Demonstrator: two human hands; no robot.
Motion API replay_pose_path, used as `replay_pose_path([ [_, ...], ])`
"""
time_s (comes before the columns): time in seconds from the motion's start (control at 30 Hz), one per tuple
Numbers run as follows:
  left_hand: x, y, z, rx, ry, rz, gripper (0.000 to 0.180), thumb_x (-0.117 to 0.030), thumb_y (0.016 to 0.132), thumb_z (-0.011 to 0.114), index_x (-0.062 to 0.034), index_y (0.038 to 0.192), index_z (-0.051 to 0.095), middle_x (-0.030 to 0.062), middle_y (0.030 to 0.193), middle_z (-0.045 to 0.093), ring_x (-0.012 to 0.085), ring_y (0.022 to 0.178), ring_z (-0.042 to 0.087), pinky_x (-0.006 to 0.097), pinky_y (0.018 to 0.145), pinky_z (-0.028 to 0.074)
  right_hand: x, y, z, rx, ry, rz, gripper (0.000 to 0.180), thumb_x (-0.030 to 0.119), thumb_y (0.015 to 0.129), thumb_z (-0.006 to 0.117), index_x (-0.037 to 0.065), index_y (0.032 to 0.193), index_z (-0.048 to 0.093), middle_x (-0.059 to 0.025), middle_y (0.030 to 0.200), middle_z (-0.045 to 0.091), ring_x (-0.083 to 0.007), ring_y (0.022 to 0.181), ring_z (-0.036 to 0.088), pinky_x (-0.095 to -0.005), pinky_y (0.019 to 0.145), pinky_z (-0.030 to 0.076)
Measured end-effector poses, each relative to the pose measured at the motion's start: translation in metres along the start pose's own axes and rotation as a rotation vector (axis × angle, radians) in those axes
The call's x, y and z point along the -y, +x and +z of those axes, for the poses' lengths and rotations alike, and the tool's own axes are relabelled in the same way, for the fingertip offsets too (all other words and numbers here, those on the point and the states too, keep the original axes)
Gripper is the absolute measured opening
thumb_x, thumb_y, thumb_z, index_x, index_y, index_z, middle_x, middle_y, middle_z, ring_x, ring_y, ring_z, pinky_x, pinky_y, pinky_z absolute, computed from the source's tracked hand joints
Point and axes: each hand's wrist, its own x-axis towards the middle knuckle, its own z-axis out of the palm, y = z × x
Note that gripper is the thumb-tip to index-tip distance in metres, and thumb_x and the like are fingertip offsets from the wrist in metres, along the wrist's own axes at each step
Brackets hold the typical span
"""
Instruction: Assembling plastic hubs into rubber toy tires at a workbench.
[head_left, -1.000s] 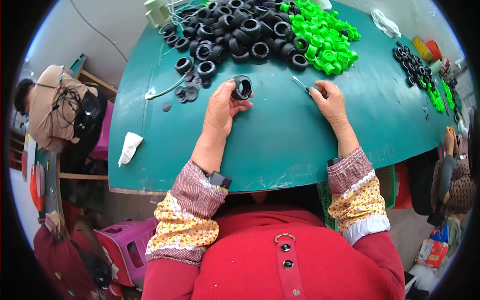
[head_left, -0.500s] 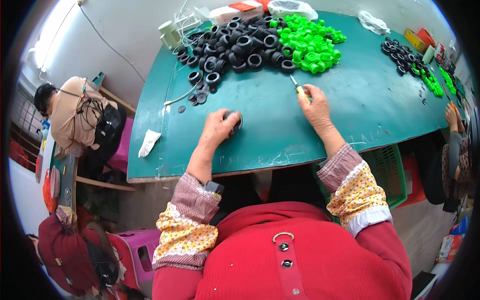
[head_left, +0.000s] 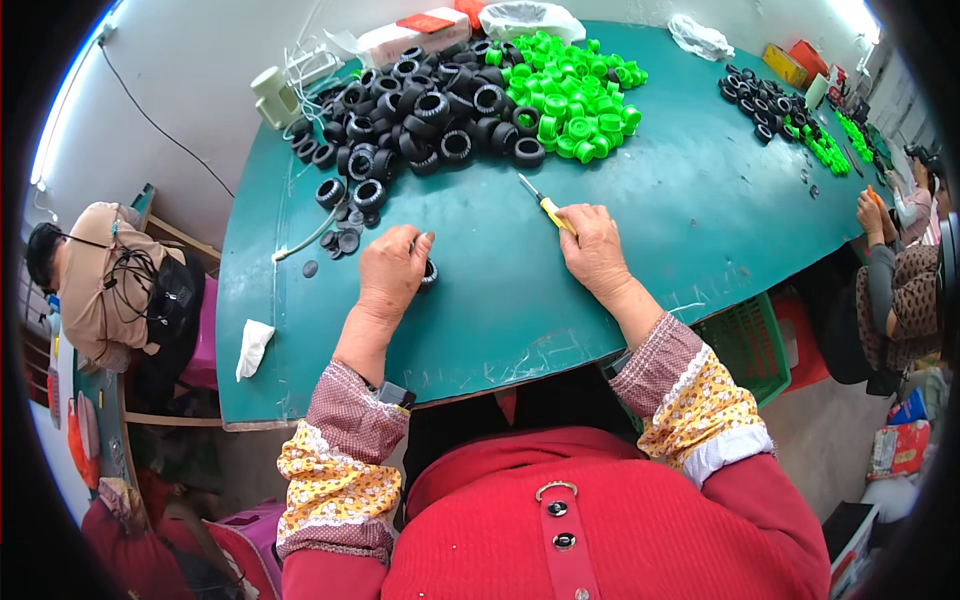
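My right hand [head_left: 593, 250] is wrapped round the yellow handle of a small screwdriver [head_left: 545, 205], its metal shaft pointing away to the far left. My left hand [head_left: 392, 270] is closed, thumb against fingers; a dark bit shows at the fingertips, too small to name. Partly hidden behind that hand is a small black tyre [head_left: 430, 272], right beside the fingers. Beyond my hands, black tyres [head_left: 455, 145] lie in a large heap, touching a pile of bright green wheel hubs [head_left: 585, 120]. Several flat black discs [head_left: 347, 241] lie near the left end of the heap.
The green tabletop [head_left: 500, 320] carries a crumpled white tissue [head_left: 255, 348] at left, a pale cup [head_left: 273, 98] and a cable [head_left: 308, 238]. A second heap of tyres [head_left: 755, 103] lies far right, near a co-worker's hands [head_left: 875, 215]. Another person [head_left: 115, 280] sits left. A green basket [head_left: 745, 350] stands below.
My left hand has shifted from gripping the tyre to a pinch beside it. My right hand still holds the screwdriver. The whole view has turned slightly, moving the table leftward in the picture.
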Motion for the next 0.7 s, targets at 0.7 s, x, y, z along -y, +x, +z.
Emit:
replay_pose_path([
  [0.7, -0.012, 0.004, 0.000, 0.275, 0.069, 0.023, 0.039, -0.024, 0.066, 0.066, -0.0013, 0.097, 0.056, 0.0134, 0.097, 0.054, 0.0297, 0.094, 0.049, 0.037, 0.080, 0.042, 0.003, 0.078, 0.011, 0.047, 0.075, -0.184, 0.014, 0.009, 0.074, 0.057, 0.006, 0.086, 0.063, -0.0085, 0.092, 0.060, -0.0240, 0.089, 0.054, -0.0334, 0.077, 0.043],
])
